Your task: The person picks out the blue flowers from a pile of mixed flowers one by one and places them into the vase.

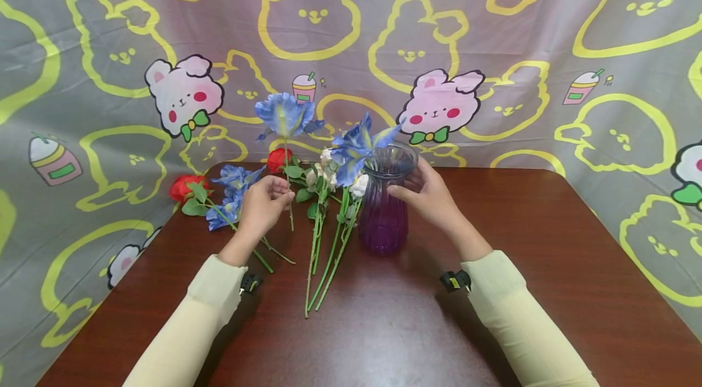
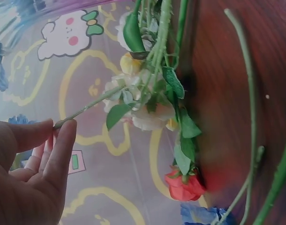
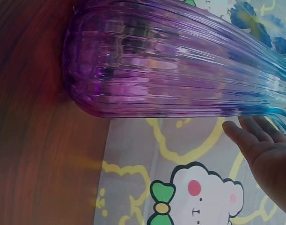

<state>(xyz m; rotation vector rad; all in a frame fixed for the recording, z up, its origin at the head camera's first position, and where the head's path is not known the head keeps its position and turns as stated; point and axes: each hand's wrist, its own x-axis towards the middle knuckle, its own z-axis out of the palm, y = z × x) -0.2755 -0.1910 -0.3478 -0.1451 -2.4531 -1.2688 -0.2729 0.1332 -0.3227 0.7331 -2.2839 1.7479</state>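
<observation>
My left hand [image 1: 265, 204] pinches the thin green stem of a blue flower [image 1: 285, 116] between thumb and fingertips. The flower stands upright, bloom above the hand, and its stem end hangs below. My right hand [image 1: 430, 195] grips the neck of a ribbed glass vase [image 1: 384, 216], purple below and clearer bluish at the flared rim. Its thumb lies across the front, with other fingers partly hidden behind. In the right wrist view, the vase [image 3: 147, 65] has its base on the table. Another blue flower [image 1: 356, 149] overlaps the vase's rim from the left.
White roses [image 1: 323, 177] lie left of the vase, their long green stems [image 1: 312, 265] pointing towards me. Behind the left hand is a red rose [image 1: 278, 159]. Further left lie another red rose [image 1: 187, 188] and blue flowers [image 1: 236, 183]. A patterned cloth [image 1: 340, 27] hangs behind the brown table [image 1: 384, 332].
</observation>
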